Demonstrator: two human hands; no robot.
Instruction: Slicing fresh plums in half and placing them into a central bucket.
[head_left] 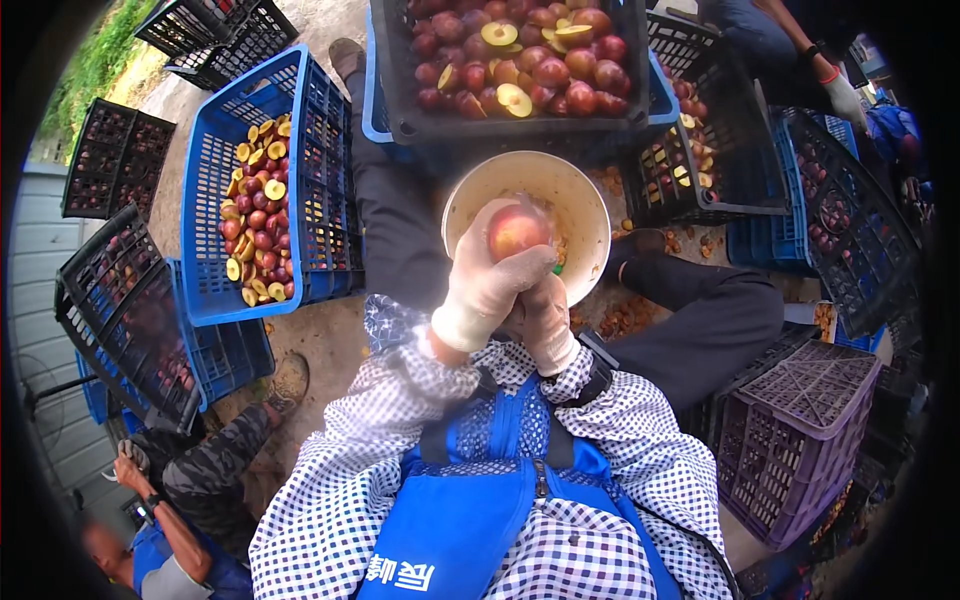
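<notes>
My left hand (487,283), in a pale glove, grips a round red-yellow fruit (517,231) over a cream bucket (575,195) that stands between my legs. My right hand (548,318), also gloved, sits just below and against the left one, under the fruit; what it holds is hidden. A black crate (515,128) heaped with whole and halved red fruit stands right behind the bucket.
A blue crate (300,150) with halved fruit lies tilted at my left. Black crates (125,300) of fruit stand further left, more black and blue crates (800,190) at the right, a purple crate (800,420) by my right knee. Another person's arm (165,500) shows at lower left, a gloved hand (840,95) at upper right.
</notes>
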